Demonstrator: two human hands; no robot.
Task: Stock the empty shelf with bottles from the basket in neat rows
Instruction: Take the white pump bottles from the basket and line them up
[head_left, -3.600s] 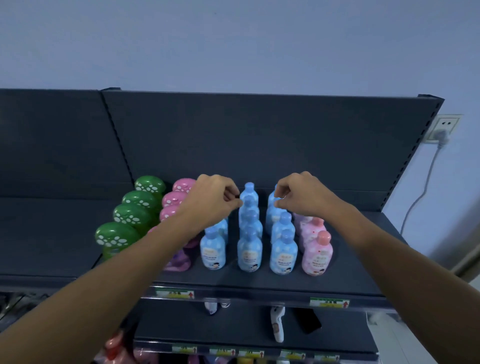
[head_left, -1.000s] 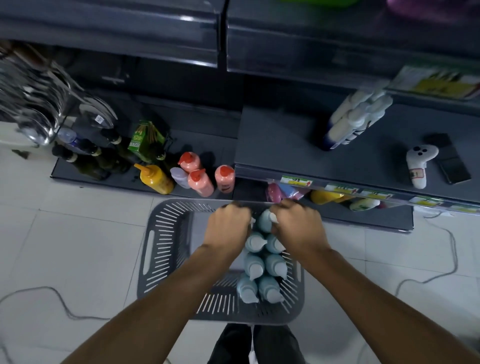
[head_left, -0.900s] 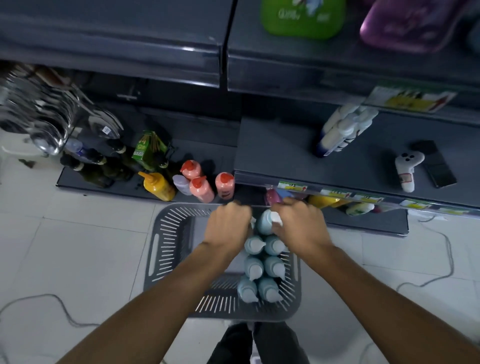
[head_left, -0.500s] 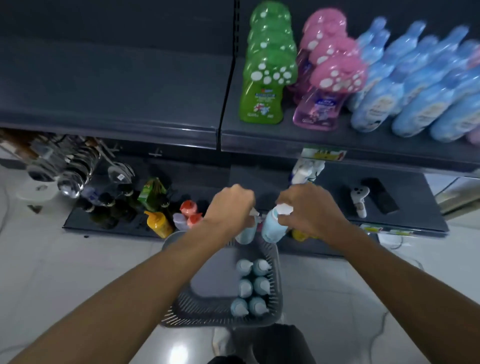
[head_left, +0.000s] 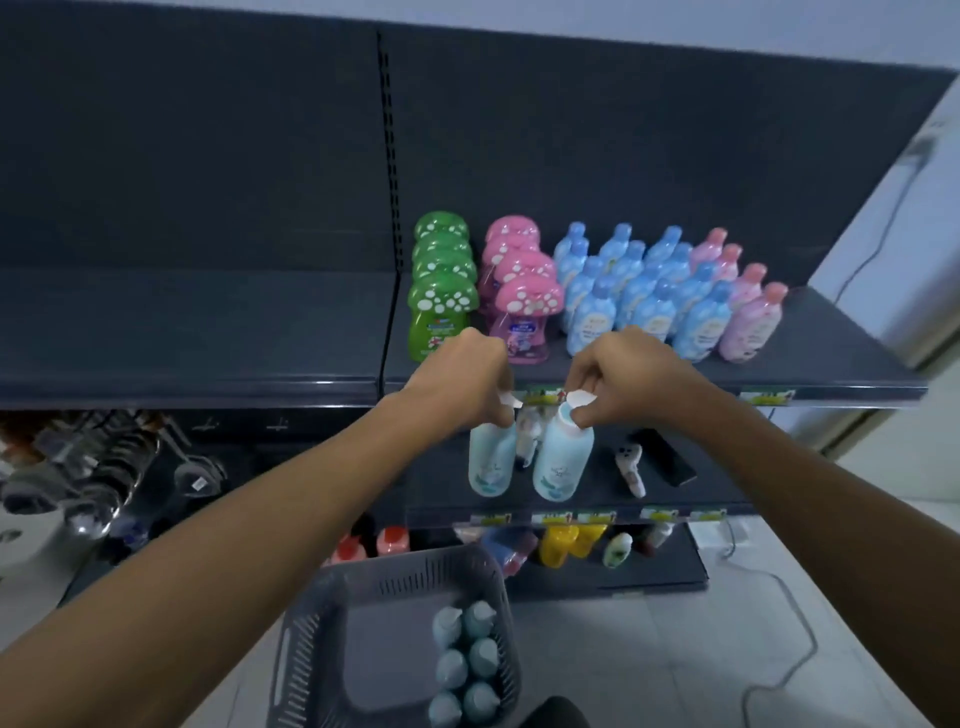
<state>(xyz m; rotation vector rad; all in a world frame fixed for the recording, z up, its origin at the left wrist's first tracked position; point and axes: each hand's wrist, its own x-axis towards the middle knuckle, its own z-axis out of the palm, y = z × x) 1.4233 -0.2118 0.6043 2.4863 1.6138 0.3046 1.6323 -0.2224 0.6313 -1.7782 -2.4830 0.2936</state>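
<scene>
Left shelf bay (head_left: 197, 322) lies open; bottle rows (head_left: 597, 296) crowd the right bay (head_left: 836, 353), leaving its right end free.

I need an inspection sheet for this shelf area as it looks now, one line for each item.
Surface: top shelf, left bay bare, right bay part stocked.
Job's things: green, pink and blue bottle rows on it; six bottles in the basket; left bottle and right bottle held.
Clutter: white controller and dark slab on the middle shelf.
Hands: left hand and right hand each grip a bottle top, in the air.
Cables: floor cable at right; wall cable at upper right.
Surroundings: tiled floor; hanging ladles at left.
</scene>
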